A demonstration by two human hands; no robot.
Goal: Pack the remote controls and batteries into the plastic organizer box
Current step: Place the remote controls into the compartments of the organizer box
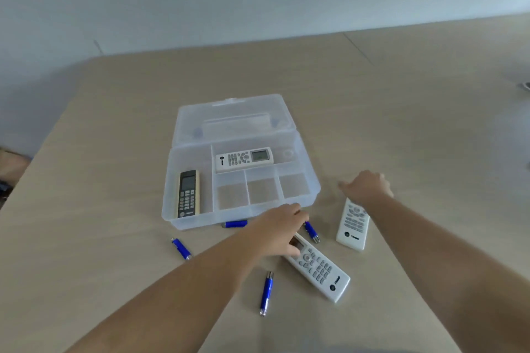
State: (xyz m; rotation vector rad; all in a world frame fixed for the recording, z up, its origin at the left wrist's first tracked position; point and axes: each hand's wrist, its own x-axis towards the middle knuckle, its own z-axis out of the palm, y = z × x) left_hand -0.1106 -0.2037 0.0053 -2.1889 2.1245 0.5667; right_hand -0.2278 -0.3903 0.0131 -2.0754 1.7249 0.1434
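Note:
The clear plastic organizer box (198, 221) stands open in the middle of the table, lid (229, 120) folded back. A black remote (187, 193) lies in its left compartment and a white remote (243, 158) in the rear one. The three small front compartments hold nothing. My left hand (279, 228) closes over the top end of a second white remote (319, 271), which lies flat in front of the box. My right hand (365, 186) covers the top end of a third white remote (354, 226), thumb stuck out; its fingers are hidden. Several blue batteries lie loose: (235, 223), (312, 231), (181, 249), (266, 292).
The beige table (415, 129) runs back to a pale wall. Its left edge slants past the box, with dark objects (11, 166) beyond it. A small metal thing (526, 84) sits at the far right edge.

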